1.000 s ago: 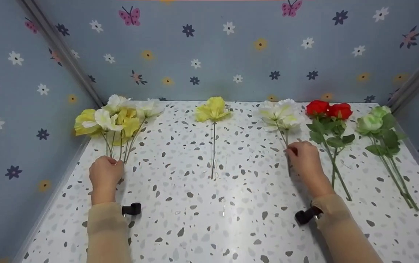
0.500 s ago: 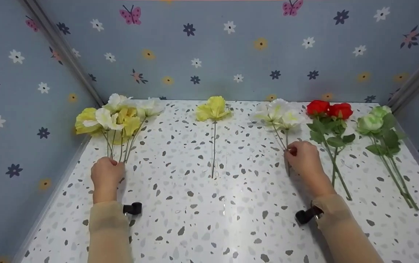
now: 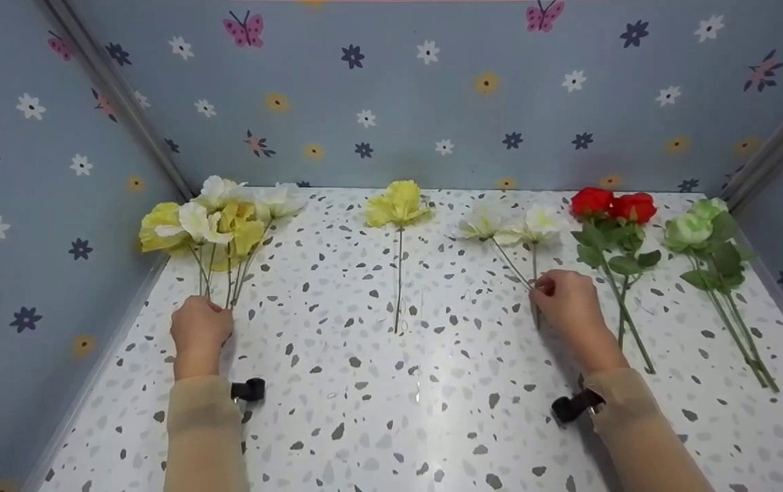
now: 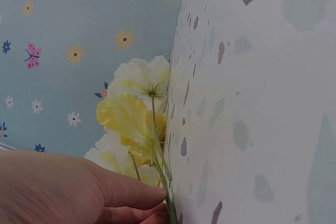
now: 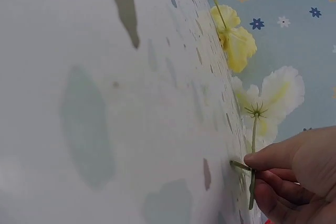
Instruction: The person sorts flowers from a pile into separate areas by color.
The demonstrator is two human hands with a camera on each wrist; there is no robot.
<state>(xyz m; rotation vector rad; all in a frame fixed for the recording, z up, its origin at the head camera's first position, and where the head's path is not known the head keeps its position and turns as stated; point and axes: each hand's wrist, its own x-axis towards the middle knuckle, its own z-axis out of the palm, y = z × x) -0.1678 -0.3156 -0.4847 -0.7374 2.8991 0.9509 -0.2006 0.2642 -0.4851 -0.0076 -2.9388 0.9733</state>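
Note:
In the head view my left hand (image 3: 201, 335) pinches stems at the bottom of a bunch of white and yellow flowers (image 3: 210, 225) at the far left. The left wrist view shows its thumb and fingers at a green stem (image 4: 161, 174), close beside the speckled table. My right hand (image 3: 566, 304) pinches the stem of a white flower (image 5: 283, 90). A second white flower (image 3: 484, 224) leans left, its stem running to the same fingertips. A single yellow flower (image 3: 398, 205) lies between the two hands.
Right of my right hand lie two red roses (image 3: 593, 203) with leafy stems. Farther right are pale green roses (image 3: 692, 229), close to the side wall. A patterned blue wall (image 3: 405, 89) closes off the back of the speckled table (image 3: 364, 424).
The two white flower heads by my right hand have spread apart, one swinging left. The left hand has shifted very slightly right and down at its bunch.

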